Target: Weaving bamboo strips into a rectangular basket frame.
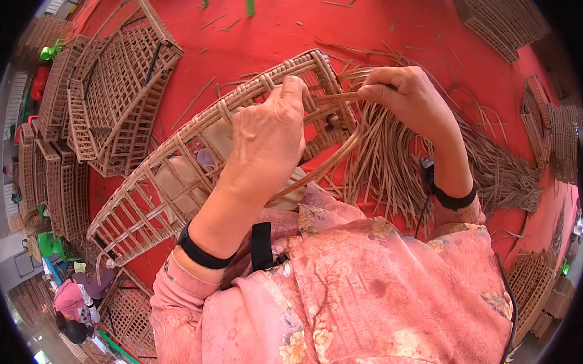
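Note:
A long brown wicker frame (189, 142) lies slantwise across my lap, its openwork side facing up. My left hand (269, 127) is closed at the frame's upper rim, near its right end; the thumb and fingertips are mostly hidden. Out to the right, my right hand (401, 89) pinches a flat brown weaving strip (336, 98) between thumb and fingers. That strip runs left through the frame's end toward my left hand. Another strip (326, 164) curves from the frame's right end down toward my lap.
A big heap of loose brown strips (388, 158) spreads over the red floor (259, 34) at the right. Stacked wicker panels (121, 85) stand at the left, more panels (502, 16) at the far right. Another person (75, 299) sits at the lower left beside wicker pieces.

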Motion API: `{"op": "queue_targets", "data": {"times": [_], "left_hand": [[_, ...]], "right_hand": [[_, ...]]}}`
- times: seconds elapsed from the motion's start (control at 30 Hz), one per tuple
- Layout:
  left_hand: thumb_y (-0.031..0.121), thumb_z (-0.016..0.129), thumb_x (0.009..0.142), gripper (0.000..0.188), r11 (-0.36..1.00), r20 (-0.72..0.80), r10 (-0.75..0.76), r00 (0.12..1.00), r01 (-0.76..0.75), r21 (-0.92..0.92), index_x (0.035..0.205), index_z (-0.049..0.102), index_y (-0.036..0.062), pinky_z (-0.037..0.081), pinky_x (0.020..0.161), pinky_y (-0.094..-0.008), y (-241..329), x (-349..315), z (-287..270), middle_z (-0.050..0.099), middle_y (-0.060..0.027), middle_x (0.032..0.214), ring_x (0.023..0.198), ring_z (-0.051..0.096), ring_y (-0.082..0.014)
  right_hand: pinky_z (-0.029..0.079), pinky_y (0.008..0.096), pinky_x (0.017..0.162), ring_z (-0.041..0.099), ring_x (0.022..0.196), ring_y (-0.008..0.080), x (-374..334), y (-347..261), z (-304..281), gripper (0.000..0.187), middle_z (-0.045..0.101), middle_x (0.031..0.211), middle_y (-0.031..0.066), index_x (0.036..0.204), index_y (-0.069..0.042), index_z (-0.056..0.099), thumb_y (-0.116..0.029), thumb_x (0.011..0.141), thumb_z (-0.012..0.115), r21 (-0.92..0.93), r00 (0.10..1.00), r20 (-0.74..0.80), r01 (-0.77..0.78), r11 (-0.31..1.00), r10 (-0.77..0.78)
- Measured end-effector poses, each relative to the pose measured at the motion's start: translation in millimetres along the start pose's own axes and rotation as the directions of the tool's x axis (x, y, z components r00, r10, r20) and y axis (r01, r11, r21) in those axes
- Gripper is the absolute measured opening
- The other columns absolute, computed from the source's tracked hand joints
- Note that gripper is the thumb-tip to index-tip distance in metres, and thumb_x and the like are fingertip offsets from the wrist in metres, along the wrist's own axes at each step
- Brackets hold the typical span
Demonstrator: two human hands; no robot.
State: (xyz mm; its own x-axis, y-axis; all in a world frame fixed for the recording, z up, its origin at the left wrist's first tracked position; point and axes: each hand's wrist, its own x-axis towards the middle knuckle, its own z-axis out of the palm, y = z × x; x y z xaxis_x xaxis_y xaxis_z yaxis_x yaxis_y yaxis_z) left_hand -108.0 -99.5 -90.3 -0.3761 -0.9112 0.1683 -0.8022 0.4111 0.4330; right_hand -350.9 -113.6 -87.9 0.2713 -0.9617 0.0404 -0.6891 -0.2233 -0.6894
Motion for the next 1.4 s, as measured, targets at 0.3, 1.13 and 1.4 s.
{"op": "queue_targets", "data": {"times": [0.3,1.13,1.4], "left_hand": [[-0.001,0.063,0.084,0.016,0.967,-0.127,0.007,0.992,-0.039,-0.251,0.098,0.057,0.0047,0.053,0.069,-0.0398,-1,2,1,0.070,-0.0132,0.086,0.079,0.070,-0.0321],[-0.005,0.066,0.086,0.019,0.955,-0.231,-0.189,0.955,0.124,-0.270,0.101,0.062,0.0052,0.054,0.066,-0.0288,-37,-42,-7,0.070,-0.0086,0.090,0.074,0.070,-0.0168],[-0.007,0.064,0.087,0.023,0.891,-0.297,-0.362,0.883,0.235,-0.388,0.106,0.066,0.0065,0.049,0.063,-0.0227,-44,-72,-29,0.066,-0.0023,0.083,0.068,0.063,-0.0075]], "right_hand": [[0.041,0.0282,0.054,0.048,0.061,0.0075,11,24,10,0.022,0.055,0.065,-0.0009,0.093,0.000,0.073,-0.022,0.092,0.072,0.254,0.989,0.114,-0.119,0.960,0.092],[0.041,0.0287,0.055,0.048,0.062,0.0074,19,20,5,0.025,0.058,0.066,0.0004,0.086,0.000,0.073,-0.024,0.091,0.072,0.208,0.996,0.092,-0.007,0.978,-0.012],[0.042,0.0279,0.057,0.051,0.064,0.0081,8,-6,-1,0.019,0.061,0.070,0.0014,0.089,0.001,0.073,-0.018,0.089,0.072,0.152,0.993,0.095,-0.078,0.985,0.064]]}}
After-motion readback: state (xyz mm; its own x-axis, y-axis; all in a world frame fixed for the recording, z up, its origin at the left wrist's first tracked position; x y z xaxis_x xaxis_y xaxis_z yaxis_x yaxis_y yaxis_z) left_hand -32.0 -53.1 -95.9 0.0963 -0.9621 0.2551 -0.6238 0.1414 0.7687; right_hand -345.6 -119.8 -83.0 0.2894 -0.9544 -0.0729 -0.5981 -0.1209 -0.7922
